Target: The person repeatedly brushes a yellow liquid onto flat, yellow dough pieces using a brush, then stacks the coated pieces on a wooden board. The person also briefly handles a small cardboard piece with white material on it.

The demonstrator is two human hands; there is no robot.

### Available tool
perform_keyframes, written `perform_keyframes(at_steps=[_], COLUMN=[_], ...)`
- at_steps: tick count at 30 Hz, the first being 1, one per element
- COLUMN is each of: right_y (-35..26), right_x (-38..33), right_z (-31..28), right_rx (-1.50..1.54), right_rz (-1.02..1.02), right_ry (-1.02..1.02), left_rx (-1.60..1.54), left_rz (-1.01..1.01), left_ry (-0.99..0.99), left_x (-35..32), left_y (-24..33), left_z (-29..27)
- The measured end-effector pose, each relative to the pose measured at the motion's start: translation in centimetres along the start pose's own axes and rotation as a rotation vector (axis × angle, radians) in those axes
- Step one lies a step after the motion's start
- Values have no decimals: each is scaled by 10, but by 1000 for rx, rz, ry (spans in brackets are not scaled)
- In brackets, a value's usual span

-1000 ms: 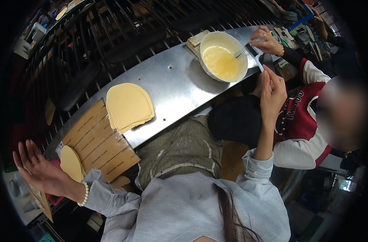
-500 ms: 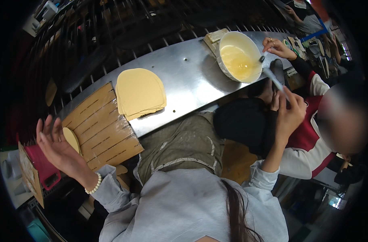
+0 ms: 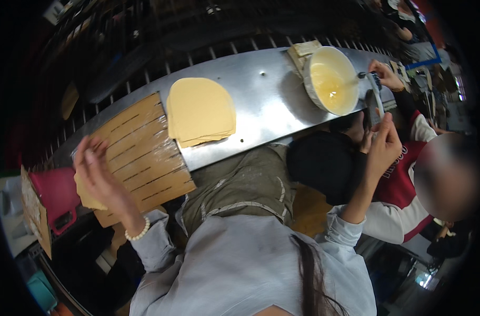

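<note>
My right hand (image 3: 386, 146) holds a brush (image 3: 379, 100) by its pale handle, with the dark head up beside the white bowl (image 3: 309, 84). Yellowish liquid (image 3: 329, 87) fills the bowl's lower part. My left hand (image 3: 100, 174), fingers apart and slightly bent, hovers over the left edge of a brown slotted board (image 3: 145, 152). A cream flat piece (image 3: 87, 190) shows partly behind that hand; whether they touch I cannot tell. On the metal bench (image 3: 271, 113) lies a stack of cream rounded sheets (image 3: 200, 110), its edge overlapping or adjoining the board.
At right sits another person in a red and white jacket (image 3: 403, 174), a hand (image 3: 386, 76) close to my brush and the bowl. A folded pale block (image 3: 303, 50) lies by the bowl. Dark rack bars (image 3: 208, 51) line the bench's far side. A pink container (image 3: 56, 197) stands at far left.
My left hand has moved right and up toward the board, fingers bending more. The brush has turned more upright and shifted right, away from the bowl. The whole view has shifted slightly.
</note>
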State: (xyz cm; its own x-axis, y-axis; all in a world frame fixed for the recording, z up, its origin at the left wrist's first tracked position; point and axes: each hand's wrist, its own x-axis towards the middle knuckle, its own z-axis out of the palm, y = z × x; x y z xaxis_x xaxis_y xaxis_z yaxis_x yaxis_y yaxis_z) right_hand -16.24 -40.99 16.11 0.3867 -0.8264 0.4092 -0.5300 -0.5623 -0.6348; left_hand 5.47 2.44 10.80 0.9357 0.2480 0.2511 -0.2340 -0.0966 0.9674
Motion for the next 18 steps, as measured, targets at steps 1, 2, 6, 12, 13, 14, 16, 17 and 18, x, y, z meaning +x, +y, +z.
perform_keyframes(at_steps=[1,2,6,12,13,14,16,17,18], right_y=[-4,-6,-80,-122,-126,-130,-136,-134,-131], right_x=[-2,-4,-46,-66,-62,-57,-52,-51,-52], right_z=[4,8,57,141,153,162,167,166,158], right_rx=[154,302,290,150,158,146,134,125,110], right_rz=[7,28,-371,-840,-844,-862,-892,-916,-941], right_ry=[-52,-100,-419,-541,-517,-459,-369,-418,-470], left_rx=[35,66,98,13,33,51,100,103,100], left_rz=[-9,-14,-82,-93,-100,-110,-92,-96,-104], left_ry=[-60,-122,-358,-472,-508,-543,-573,-572,-572], left_x=[-6,-12,-49,-70,-71,-72,-73,-74,-76], left_y=[-8,-18,-27,-35,-38,-41,-43,-46,-50], left_z=[1,0,18,39,40,40,41,41,40])
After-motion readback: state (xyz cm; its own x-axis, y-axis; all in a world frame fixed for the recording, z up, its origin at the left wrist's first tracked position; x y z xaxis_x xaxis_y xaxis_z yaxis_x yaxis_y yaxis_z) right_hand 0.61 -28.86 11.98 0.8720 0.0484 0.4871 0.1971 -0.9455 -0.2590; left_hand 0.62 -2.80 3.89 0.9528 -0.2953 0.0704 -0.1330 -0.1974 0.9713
